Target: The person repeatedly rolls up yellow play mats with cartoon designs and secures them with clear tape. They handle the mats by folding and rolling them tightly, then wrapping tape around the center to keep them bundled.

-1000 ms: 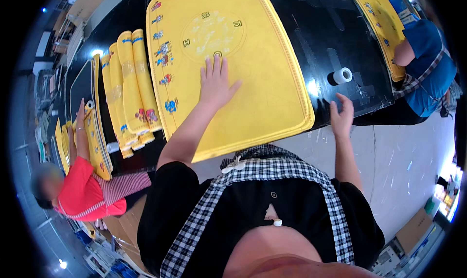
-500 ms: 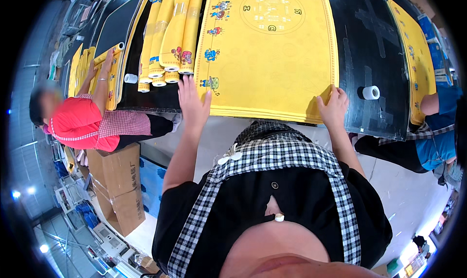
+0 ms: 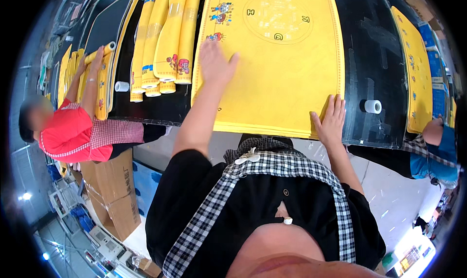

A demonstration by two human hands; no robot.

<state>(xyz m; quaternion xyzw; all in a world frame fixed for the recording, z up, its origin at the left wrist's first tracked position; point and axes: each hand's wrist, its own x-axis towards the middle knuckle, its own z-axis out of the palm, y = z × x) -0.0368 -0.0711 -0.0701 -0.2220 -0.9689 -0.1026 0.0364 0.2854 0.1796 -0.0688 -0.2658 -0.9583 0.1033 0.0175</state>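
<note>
A stack of flat yellow mats (image 3: 272, 90) lies on the black table before me, its top one printed with a circle and small cartoon figures along the left side. My left hand (image 3: 215, 66) is over the left part of the top mat, fingers stretched out and slightly blurred; whether it touches is hard to tell. Resting flat at the near right edge is my right hand (image 3: 332, 120), fingers extended. Neither hand grips anything. Just left of the stack, several rolled yellow mats (image 3: 164, 44) are piled, some banded with clear tape.
Rolls of white tape (image 3: 373, 106) lie on the black table (image 3: 365, 68), one on each side. A co-worker in a red shirt (image 3: 73, 134) handles a yellow roll at left. Another in blue (image 3: 425, 158) stands at right by more mats (image 3: 413, 73). A cardboard box (image 3: 114, 195) sits lower left.
My left hand has moved from the mat's near left corner farther up onto its surface. My right hand now lies flatter along the right edge. The view has shifted slightly.
</note>
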